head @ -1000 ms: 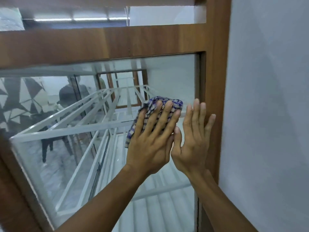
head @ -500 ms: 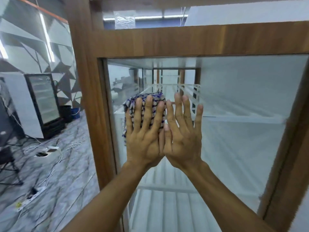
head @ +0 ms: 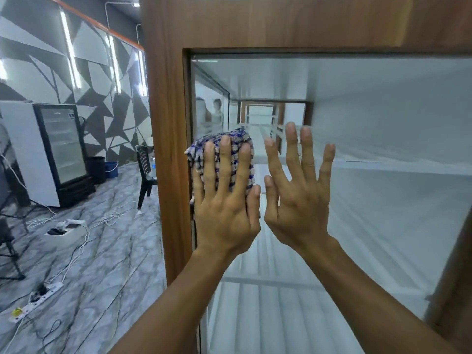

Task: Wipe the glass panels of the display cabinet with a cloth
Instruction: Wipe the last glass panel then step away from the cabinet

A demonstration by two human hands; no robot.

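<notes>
My left hand point(head: 226, 198) presses a blue-and-white checked cloth point(head: 236, 140) flat against the glass panel point(head: 383, 123) of the display cabinet, at the panel's left edge beside the wooden frame point(head: 168, 149). The fingers lie spread over the cloth, which shows above and between them. My right hand point(head: 298, 190) is just to the right of it, palm toward the glass, fingers apart, holding nothing. White shelves show through the glass.
Left of the cabinet lies a marble-pattern floor with power strips point(head: 35, 297) and loose cables. A glass-door fridge point(head: 61, 149), a dark bin point(head: 97, 168), a blue bucket point(head: 111, 169) and a dark chair point(head: 145, 172) stand farther back.
Both hands and the cloth slid left across the glass, from the right frame post to the left one. The right hand's fingers have spread and it has parted slightly from the left.
</notes>
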